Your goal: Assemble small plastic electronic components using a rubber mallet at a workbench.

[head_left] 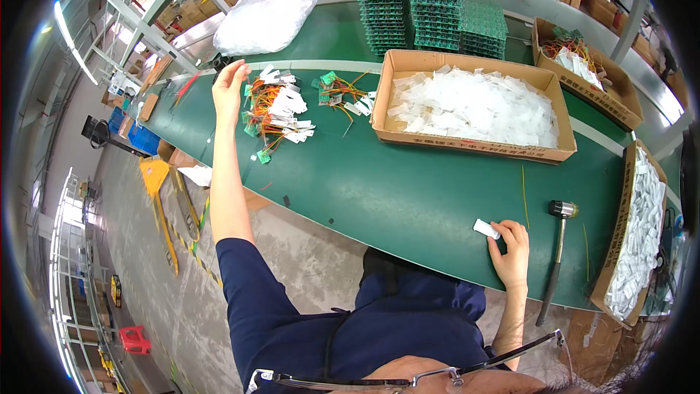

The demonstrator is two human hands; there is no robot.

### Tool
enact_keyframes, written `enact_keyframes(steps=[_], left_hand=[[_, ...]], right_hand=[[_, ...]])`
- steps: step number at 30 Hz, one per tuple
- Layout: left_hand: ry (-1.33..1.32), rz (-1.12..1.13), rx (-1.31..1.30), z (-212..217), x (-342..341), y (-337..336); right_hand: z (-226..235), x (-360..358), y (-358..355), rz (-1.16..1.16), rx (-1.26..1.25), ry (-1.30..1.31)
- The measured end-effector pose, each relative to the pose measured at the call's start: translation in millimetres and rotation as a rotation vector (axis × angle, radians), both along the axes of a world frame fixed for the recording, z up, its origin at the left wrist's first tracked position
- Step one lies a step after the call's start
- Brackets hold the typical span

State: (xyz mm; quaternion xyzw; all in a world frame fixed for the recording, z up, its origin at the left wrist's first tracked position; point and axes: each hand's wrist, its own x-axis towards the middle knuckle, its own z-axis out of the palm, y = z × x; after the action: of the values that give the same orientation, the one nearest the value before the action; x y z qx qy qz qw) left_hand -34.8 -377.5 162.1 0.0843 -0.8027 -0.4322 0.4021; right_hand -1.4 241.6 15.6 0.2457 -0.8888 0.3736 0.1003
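Note:
My right hand, close to the table's near edge, pinches a small white plastic casing between thumb and fingers. Stretched out to the far left, my left hand has its fingers bent and pressed together; whatever they hold, if anything, is too small to make out. Just right of that hand lies a pile of small green circuit boards with orange wires and white pieces. A smaller group of wired boards is beside the pile. A mallet with a dark handle lies right of my right hand.
A cardboard box of clear plastic pieces stands mid-table. Another box, of white casings, is at the right edge. Behind are stacked green circuit boards, a box with wired boards and a white plastic bag. Loose wires lie on the green tabletop.

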Motion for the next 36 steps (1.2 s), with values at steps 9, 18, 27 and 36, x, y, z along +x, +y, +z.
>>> enact_keyframes(steps=[9,18,27,36], left_hand=[[0.113,-0.005,0.01,15,-5,6],[0.108,-0.003,-0.073,34,-13,21],[0.055,-0.026,-0.132,33,-21,18],[0.18,-0.061,-0.001,45,-36,35]], right_hand=[[-2,0,0,0.002,-0.002,-0.006],[2,1,0,-0.005,-0.005,-0.007],[1,0,0,-0.001,-0.019,-0.007],[-1,0,1,-0.001,-0.018,0.002]])
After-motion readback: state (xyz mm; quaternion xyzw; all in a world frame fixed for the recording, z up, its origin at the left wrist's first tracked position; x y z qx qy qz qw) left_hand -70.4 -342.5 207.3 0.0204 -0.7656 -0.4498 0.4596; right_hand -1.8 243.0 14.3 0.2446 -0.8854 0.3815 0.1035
